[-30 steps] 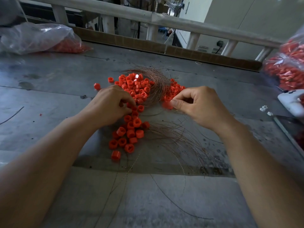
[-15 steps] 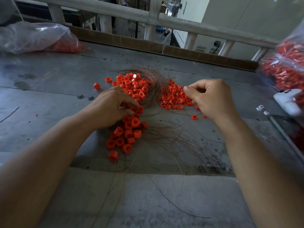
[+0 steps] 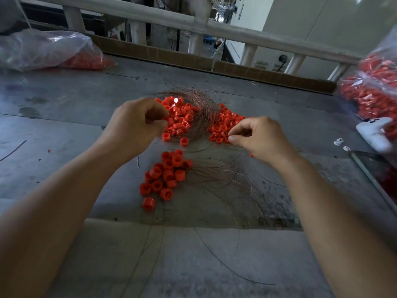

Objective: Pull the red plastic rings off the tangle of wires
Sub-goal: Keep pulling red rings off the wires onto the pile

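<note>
At 6 o'clock on the counter (image 3: 64, 130) lies a heap of loose red rings (image 3: 166, 176). Beyond it, the left hand (image 3: 135, 125) pinches a red ring (image 3: 165, 119). The right hand (image 3: 260, 138) is curled, and I cannot tell what it holds. At 12 o'clock sits the ring-laden tangle of wires (image 3: 203, 112).

Entry: one person, seen as two arms. Left hand (image 3: 133, 127) and right hand (image 3: 260, 138) were bare. Left forearm (image 3: 64, 201) and right forearm (image 3: 322, 201) were likewise bare from wrist to the edge of view; the right thumb's nail (image 3: 232, 138) was short and plain.
</note>
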A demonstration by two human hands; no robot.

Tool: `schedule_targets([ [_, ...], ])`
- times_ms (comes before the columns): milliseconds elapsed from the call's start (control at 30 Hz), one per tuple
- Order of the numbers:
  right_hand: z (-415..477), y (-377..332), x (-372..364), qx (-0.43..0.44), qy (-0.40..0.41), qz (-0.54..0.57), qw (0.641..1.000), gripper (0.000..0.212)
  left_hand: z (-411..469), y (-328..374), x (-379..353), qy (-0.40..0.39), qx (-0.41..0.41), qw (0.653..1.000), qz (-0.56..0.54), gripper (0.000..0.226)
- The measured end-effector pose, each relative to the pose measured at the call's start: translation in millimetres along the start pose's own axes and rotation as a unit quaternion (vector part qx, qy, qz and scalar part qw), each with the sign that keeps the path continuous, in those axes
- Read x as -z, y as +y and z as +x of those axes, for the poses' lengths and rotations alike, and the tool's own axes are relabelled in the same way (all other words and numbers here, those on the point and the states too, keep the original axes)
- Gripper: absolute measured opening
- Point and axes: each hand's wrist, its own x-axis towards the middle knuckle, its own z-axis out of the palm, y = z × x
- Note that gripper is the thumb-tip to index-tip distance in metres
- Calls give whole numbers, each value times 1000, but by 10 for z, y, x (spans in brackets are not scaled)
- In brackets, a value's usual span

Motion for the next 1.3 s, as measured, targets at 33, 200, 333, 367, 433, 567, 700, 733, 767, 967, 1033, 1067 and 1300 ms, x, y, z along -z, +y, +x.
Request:
schedule_targets([
  [33,10,-16,-51,15,-9,-19,1000,5,-20,32,3,-2,5,1000,-25,30],
  [200,53,0,-160,15,-54,-98,994,10,-109,156,-18,-17,1,996,-82,33],
  [333,68,-8,-191,20,-87,-130,988,13,-150,209,-32,-35,5,992,-123,31],
  [367,68,-10,-201,23,-89,-137,986,13,-156,217,-36,-38,7,991,-126,31],
  [433,65,-8,-217,28,-97,-150,984,14,-164,232,-45,-40,12,990,-132,29],
  [567,48,-31,-213,54,-85,-191,976,12,-175,249,-45,-40,21,989,-143,30],
  [700,8,-115,-55,87,37,-59,994,14,-178,272,-26,-44,28,986,-160,27],
  [733,-11,-138,-7,92,60,-4,994,16,-176,274,-25,-45,32,984,-172,26],
  [767,-38,-162,37,96,75,51,991,19,-174,275,-26,-47,38,981,-185,26],
  [967,-120,-245,134,104,103,198,969,30,-199,267,-49,-68,48,976,-201,31],
  [1033,-118,-249,124,89,105,206,969,32,-205,269,-48,-67,48,976,-203,33],
  [1067,-115,-249,116,80,107,212,968,31,-207,271,-47,-67,48,976,-203,33],
  [1300,-104,-217,118,46,130,189,972,27,-213,272,-41,-68,53,974,-207,31],
])
